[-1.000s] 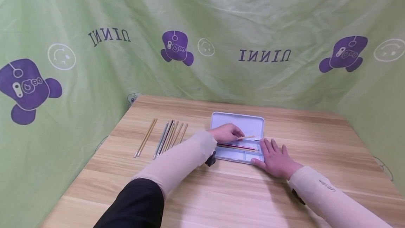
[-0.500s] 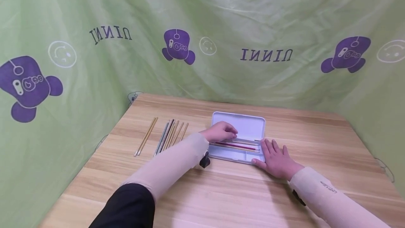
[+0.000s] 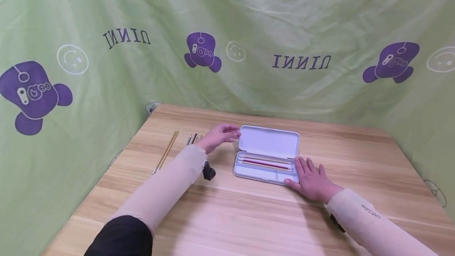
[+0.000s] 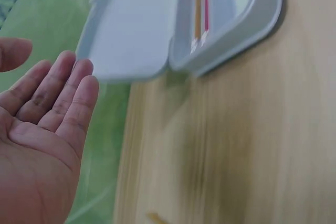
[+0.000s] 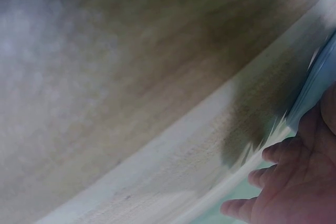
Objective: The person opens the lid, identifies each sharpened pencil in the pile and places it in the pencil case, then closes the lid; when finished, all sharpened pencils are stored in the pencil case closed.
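My left hand (image 3: 218, 137) is off the table at the left of the open pencil case (image 3: 269, 141). Its fingers are extended and nothing lies in the palm, as the left wrist view of the hand (image 4: 44, 135) shows. Several pencils rest lengthwise in the case's back compartment, among them a red pencil (image 3: 264, 164); two eraser ends show in the left wrist view. With fingers spread, my right hand (image 3: 314, 181) rests against the case's right end. Behind my left wrist, more pencils (image 3: 193, 139) on the table are mostly hidden by the arm.
Two gold pencils (image 3: 166, 152) lie side by side at the left of the wooden table (image 3: 241, 216). The case's front part has a divider (image 3: 277, 175). A green curtain (image 3: 249, 90) hangs behind the table and along its sides.
The pencil in my left hand has gone down into the case. That hand has let go and moved left, out of the case, now covering the loose pencils. My right hand stays put.
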Tool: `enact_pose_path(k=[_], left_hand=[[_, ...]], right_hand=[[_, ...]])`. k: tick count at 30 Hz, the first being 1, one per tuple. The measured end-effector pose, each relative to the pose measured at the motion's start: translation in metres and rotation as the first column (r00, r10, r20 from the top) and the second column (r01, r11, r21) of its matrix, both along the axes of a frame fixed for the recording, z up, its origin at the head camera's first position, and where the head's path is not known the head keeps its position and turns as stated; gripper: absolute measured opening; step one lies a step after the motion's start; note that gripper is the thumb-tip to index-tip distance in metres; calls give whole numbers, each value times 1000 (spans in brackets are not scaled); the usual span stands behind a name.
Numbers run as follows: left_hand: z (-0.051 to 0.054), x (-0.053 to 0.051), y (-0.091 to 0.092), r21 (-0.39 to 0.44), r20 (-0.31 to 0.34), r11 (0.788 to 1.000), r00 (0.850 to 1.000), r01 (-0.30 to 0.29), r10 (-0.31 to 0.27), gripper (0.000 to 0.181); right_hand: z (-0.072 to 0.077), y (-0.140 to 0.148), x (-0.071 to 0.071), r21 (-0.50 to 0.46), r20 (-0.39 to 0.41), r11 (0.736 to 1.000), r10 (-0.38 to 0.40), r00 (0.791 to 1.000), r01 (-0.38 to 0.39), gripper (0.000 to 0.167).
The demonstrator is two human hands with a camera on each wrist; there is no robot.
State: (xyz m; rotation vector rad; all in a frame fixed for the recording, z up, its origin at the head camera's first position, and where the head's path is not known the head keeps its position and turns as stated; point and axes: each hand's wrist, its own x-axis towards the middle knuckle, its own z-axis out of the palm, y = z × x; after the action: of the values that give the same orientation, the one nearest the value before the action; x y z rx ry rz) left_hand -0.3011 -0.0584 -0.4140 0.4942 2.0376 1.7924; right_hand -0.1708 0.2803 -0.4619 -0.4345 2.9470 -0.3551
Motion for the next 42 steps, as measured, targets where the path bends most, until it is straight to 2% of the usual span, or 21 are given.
enact_pose_path(k=[3, 6, 11, 15, 19, 24, 28, 31, 34, 39, 42], left_hand=[[4, 0, -16, 42, 10, 998, 999, -44, 43, 45], [8, 1, -32, 68, 5, 995, 997, -79, 79, 46], [9, 2, -62, 61, -16, 987, 988, -151, 153, 48], [4, 2, -87, 48, -26, 976, 977, -211, 212, 50], [-5, 3, -112, 32, -8, 960, 960, -280, 280, 51], [-12, 11, -136, -16, -8, 938, 938, -346, 346, 54], [-15, 20, -147, -50, -13, 916, 918, -397, 397, 54], [-18, 26, -152, -82, -11, 892, 895, -445, 445, 53], [-25, 30, -155, -133, -22, 871, 880, -472, 474, 53], [-37, 33, -151, -184, -39, 859, 877, -477, 479, 53], [-42, 35, -147, -197, -47, 850, 871, -488, 489, 52]], right_hand=[[6, -3, 3, 1, 18, 1000, 2, 1000, -2, 100], [4, -2, 2, -3, 23, 1000, 2, 1000, -2, 101], [0, -1, 1, -23, 30, 1000, 6, 1000, -5, 105], [6, -5, 3, -17, 58, 1000, 3, 998, -2, 101], [13, -9, 6, 7, 60, 1000, 4, 998, -5, 98], [12, -8, 6, -5, 62, 1000, 11, 998, -11, 100], [4, -3, 3, -15, 56, 1000, 12, 998, -11, 103], [-1, 0, 0, -12, 41, 1000, 14, 999, -13, 105], [0, 0, 0, -15, 29, 1000, 18, 999, -18, 103], [5, 1, 0, -15, 31, 1000, 22, 999, -22, 102], [3, 4, -2, -10, 26, 1000, 21, 999, -21, 103]])
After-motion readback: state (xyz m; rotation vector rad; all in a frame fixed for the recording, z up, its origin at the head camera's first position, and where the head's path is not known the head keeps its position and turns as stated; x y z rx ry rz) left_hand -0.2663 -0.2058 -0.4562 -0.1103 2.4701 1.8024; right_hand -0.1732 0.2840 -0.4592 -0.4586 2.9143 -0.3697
